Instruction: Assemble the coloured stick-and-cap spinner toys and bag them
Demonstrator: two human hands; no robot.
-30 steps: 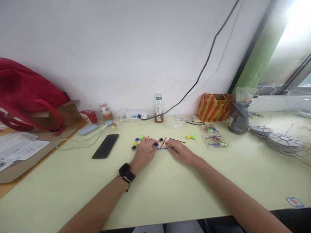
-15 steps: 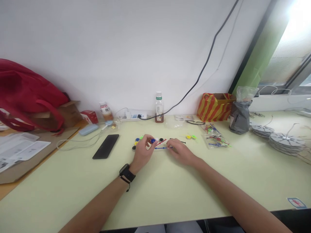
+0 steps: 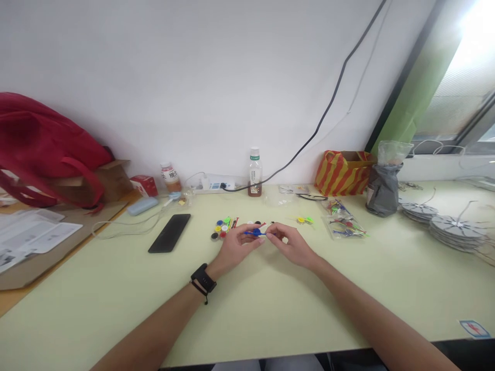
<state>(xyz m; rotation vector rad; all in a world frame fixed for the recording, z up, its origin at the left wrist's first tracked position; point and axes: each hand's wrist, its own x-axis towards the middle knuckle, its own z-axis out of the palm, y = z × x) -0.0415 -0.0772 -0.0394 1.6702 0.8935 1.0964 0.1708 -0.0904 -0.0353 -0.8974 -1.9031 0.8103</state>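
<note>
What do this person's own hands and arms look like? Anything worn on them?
Both hands, left and right, are gloveless, and no sleeves show. The left wrist wears a black watch with a thin dark cord bracelet; the right wrist looks bare.

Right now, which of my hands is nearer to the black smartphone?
Left. Your left hand is to the right of the black smartphone, apart from it; your right hand is farther right, beyond the left one.
</note>
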